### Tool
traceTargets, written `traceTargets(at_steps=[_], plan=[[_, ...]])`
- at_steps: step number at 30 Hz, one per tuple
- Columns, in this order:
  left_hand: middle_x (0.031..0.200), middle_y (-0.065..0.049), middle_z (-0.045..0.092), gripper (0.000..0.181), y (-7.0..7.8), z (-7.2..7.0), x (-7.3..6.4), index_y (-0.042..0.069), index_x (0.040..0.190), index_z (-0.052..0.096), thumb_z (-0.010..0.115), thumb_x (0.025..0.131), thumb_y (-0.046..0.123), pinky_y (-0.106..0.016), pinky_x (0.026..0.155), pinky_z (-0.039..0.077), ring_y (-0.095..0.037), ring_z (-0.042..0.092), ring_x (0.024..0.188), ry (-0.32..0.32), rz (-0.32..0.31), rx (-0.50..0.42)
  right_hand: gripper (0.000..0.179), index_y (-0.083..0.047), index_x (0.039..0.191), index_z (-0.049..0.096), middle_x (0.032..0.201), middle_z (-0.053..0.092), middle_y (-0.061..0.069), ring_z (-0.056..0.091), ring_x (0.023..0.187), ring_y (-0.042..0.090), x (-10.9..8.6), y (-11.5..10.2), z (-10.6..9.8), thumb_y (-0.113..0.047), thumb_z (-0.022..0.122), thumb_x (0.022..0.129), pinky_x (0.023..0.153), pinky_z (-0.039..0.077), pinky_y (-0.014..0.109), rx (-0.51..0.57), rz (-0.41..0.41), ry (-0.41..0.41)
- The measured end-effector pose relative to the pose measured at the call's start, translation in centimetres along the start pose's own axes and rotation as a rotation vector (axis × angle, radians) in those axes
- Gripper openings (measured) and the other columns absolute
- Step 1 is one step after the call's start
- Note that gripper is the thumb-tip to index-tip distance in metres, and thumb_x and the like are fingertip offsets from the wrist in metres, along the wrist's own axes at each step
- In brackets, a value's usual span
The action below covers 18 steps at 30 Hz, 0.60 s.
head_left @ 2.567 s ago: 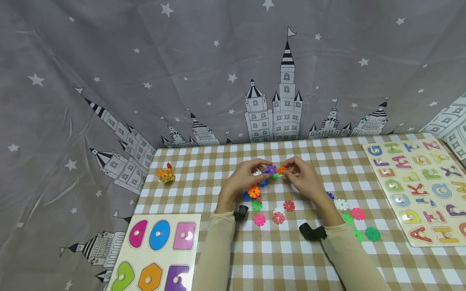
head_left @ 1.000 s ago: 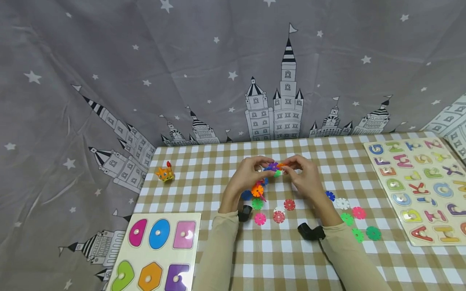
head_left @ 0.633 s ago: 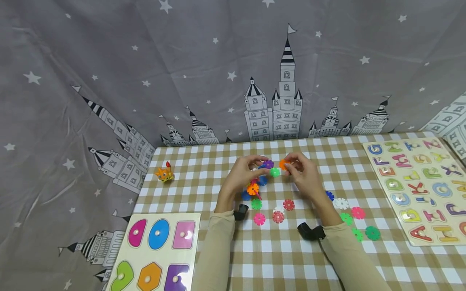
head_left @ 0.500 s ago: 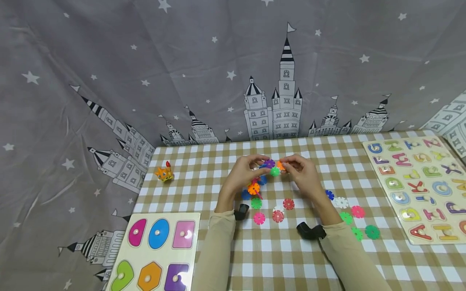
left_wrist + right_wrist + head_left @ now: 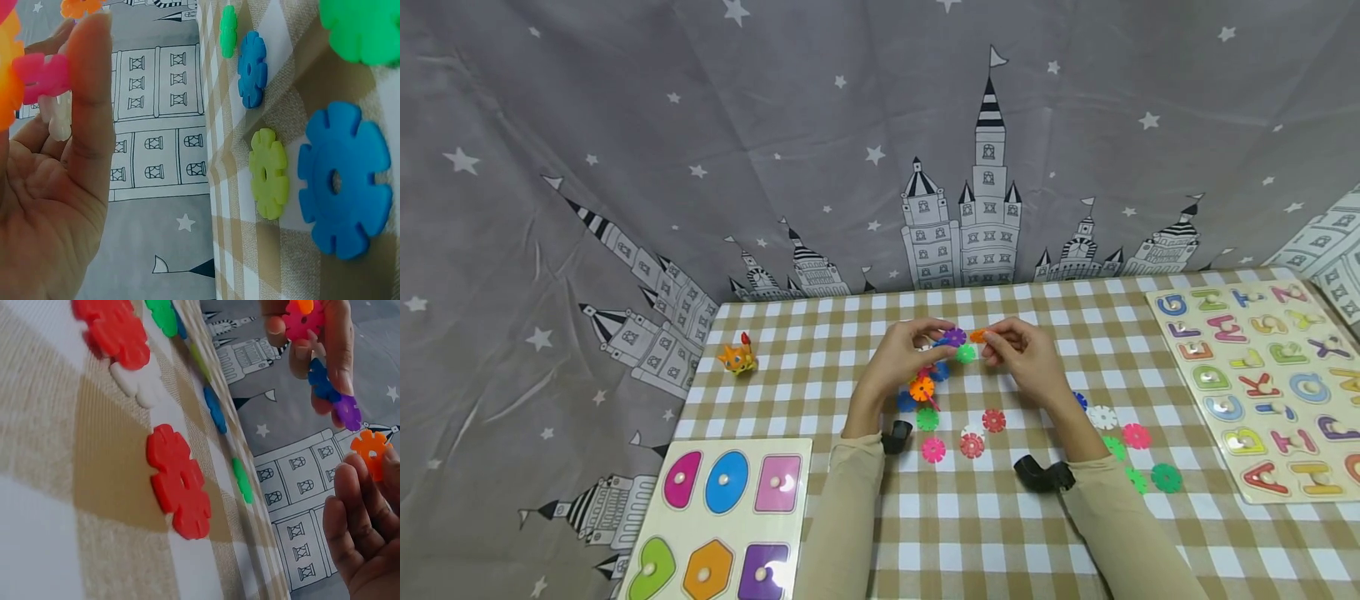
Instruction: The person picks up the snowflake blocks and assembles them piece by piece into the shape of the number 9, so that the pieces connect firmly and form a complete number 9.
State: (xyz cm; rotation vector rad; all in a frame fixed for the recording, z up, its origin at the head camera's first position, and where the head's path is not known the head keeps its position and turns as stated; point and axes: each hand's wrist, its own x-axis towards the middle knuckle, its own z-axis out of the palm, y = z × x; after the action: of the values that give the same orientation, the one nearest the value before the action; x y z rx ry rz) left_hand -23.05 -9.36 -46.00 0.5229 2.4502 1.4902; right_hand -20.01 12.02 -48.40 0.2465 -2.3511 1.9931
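My left hand (image 5: 901, 357) grips a chain of interlocking flower-shaped discs. In the right wrist view its pink disc (image 5: 304, 320), blue disc (image 5: 321, 380) and purple disc (image 5: 347, 412) show, the purple one at the free end. An orange disc (image 5: 922, 387) of the chain hangs below the left palm in the head view. Between thumb and fingertips my right hand (image 5: 1028, 358) pinches a separate orange disc (image 5: 371, 452), just short of the purple one. A whitish disc (image 5: 59, 119) shows between the left thumb and fingers.
Red discs (image 5: 994, 420), a pink disc (image 5: 934, 450) and a green disc (image 5: 927, 418) lie on the checked cloth. More discs, including a dark green disc (image 5: 1167, 477), lie beyond the right forearm. A shape puzzle (image 5: 797, 500), an alphabet board (image 5: 1232, 400) and a toy figure (image 5: 737, 358) stand around.
The right hand's orange disc was against the purple disc, then came away to the right. Since then it has moved back slightly left and turned nearly edge-on. The left hand has shifted little.
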Motion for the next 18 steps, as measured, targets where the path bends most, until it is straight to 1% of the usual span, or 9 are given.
traceTargets(at_steps=[2,5,10,13,18], plan=[[0.096,-0.003,0.070,0.033,0.03,-0.02,-0.05,0.012,0.117,0.071,0.077,0.085,0.019,-0.022,0.060,0.044,-0.015,0.058,0.074,-0.002,0.007,0.009,0.017,0.009,0.104,0.064,0.086,0.068,0.029,0.069,0.067,0.026,0.02,0.02,0.03,-0.006,0.059,0.097,0.065,0.059,0.037,-0.036,-0.011,-0.020],[0.099,-0.003,0.071,0.034,0.13,-0.05,-0.12,0.012,0.117,0.071,0.077,0.085,0.021,-0.023,0.061,0.045,-0.015,0.058,0.074,-0.005,0.017,0.036,0.014,0.007,0.101,0.065,0.083,0.070,0.025,0.068,0.066,0.023,-0.01,0.10,0.08,-0.005,0.060,0.096,0.063,0.058,0.031,-0.118,-0.051,-0.033],[0.102,-0.003,0.071,0.033,0.25,-0.10,-0.16,0.013,0.116,0.072,0.077,0.085,0.024,-0.024,0.070,0.047,-0.015,0.058,0.080,-0.004,0.022,0.094,0.009,0.004,0.095,0.065,0.073,0.069,0.017,0.065,0.061,0.019,-0.16,0.13,0.31,-0.005,0.063,0.094,0.056,0.053,0.022,-0.224,-0.137,0.001],[0.102,-0.003,0.071,0.033,0.31,-0.15,-0.21,0.014,0.115,0.072,0.077,0.085,0.026,-0.025,0.073,0.047,-0.015,0.058,0.084,-0.007,0.018,0.109,0.008,0.003,0.093,0.065,0.070,0.069,0.014,0.064,0.059,0.018,-0.26,0.03,0.46,-0.005,0.064,0.094,0.054,0.050,0.019,-0.251,-0.152,0.015],[0.101,-0.002,0.071,0.032,0.31,-0.16,-0.24,0.015,0.115,0.072,0.077,0.085,0.025,-0.026,0.070,0.047,-0.016,0.058,0.082,-0.005,0.000,0.104,0.009,0.004,0.094,0.064,0.071,0.070,0.015,0.064,0.058,0.019,-0.32,-0.21,0.60,-0.005,0.063,0.094,0.055,0.051,0.019,-0.221,-0.129,0.009]])
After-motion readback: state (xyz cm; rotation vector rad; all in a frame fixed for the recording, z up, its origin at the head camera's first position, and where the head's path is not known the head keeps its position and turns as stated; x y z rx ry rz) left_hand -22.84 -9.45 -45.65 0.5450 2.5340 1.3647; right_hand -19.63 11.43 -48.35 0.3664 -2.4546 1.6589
